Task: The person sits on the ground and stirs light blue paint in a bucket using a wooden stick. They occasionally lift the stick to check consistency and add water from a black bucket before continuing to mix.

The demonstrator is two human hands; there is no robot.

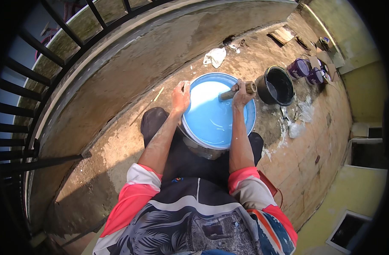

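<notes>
A round bucket (198,142) of light blue paint (209,119) stands between my knees. My left hand (181,97) is closed on the left side of its rim, the fingertips partly hidden. Near the right rim, my right hand (243,97) is wrapped round a thick bamboo stick (227,95). The stick lies at a slant, its lower end in the paint and its cut upper end sticking out past my fist. Faint swirl marks show on the paint's surface.
Right of the paint stands a black bucket (267,91), with purple paint pails (297,69) behind it. A crumpled white bag (215,57) lies beyond the paint. Clear plastic (305,110) and white splashes are on the floor. A low wall (118,72) with black railings runs along the left.
</notes>
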